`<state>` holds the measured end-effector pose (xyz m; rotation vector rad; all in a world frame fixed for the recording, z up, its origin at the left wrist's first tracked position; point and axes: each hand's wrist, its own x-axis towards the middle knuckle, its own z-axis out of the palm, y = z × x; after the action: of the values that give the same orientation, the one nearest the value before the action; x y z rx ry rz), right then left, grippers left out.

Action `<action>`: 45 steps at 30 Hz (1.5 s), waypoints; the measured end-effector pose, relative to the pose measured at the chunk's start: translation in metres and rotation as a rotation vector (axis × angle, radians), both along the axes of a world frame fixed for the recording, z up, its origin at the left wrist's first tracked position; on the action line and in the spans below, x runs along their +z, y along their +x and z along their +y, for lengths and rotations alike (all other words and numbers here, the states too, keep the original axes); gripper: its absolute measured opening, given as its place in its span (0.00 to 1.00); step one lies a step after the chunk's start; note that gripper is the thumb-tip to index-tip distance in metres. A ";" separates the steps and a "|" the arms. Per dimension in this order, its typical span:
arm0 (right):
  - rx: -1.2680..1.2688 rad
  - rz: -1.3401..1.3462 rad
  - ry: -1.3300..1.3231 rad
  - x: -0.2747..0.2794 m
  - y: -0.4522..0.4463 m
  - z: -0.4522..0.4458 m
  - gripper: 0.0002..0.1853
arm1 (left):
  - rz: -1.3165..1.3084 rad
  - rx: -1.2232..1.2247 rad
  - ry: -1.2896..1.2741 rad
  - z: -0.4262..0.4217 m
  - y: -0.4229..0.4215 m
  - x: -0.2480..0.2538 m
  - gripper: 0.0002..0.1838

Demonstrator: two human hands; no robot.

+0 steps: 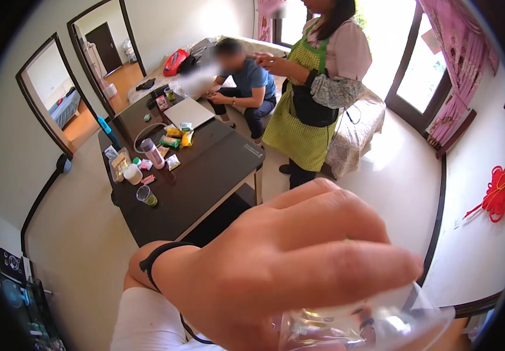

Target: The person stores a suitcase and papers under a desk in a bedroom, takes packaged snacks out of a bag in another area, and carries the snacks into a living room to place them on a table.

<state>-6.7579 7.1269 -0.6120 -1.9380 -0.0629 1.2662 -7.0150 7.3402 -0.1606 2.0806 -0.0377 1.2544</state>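
Observation:
My left hand (287,251) fills the lower middle, close to the camera, back of the hand up and fingers bent to the right. A black band (168,251) circles its wrist. The fingers are closed on a clear, shiny plastic wrapper (393,322) below them; the thumb is hidden. Skin-coloured patches show through the plastic, too unclear to name. My right hand cannot be made out.
A dark table (206,169) holds a silver laptop (190,113), snack packets (172,142), a bottle (152,153) and a plastic cup (146,196). One person (252,82) sits behind it; another in a green apron (299,126) stands nearby. Red cord (498,193) hangs right.

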 end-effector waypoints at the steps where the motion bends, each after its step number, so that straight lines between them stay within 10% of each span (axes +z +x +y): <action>1: 0.007 -0.011 -0.018 -0.003 0.000 0.002 0.25 | -0.018 -0.076 -0.092 0.010 -0.003 -0.009 0.10; 10: 0.160 0.009 -0.079 0.016 -0.014 0.053 0.31 | 0.195 0.080 -0.632 0.133 -0.051 -0.129 0.38; 23: 0.362 -0.189 -0.197 0.024 -0.035 0.171 0.32 | -0.146 0.787 -1.120 0.309 -0.149 -0.444 0.33; 38: 0.255 -0.188 -0.268 0.041 0.024 0.138 0.30 | -0.260 1.278 -1.029 0.307 -0.136 -0.526 0.48; 40: 0.264 -0.170 -0.234 0.037 0.045 0.131 0.31 | -0.149 1.646 -1.190 0.293 -0.121 -0.521 0.47; 43: 0.261 -0.171 -0.169 0.021 0.091 0.124 0.32 | -0.049 1.721 -1.512 0.263 -0.071 -0.480 0.42; 45: 0.260 -0.212 -0.128 -0.004 0.132 0.112 0.32 | -0.117 1.346 -1.550 0.240 -0.024 -0.455 0.18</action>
<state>-6.6256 7.2386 -0.6156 -2.2252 -0.3597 1.2488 -7.0393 7.5798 -0.6160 0.4353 1.8444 1.2341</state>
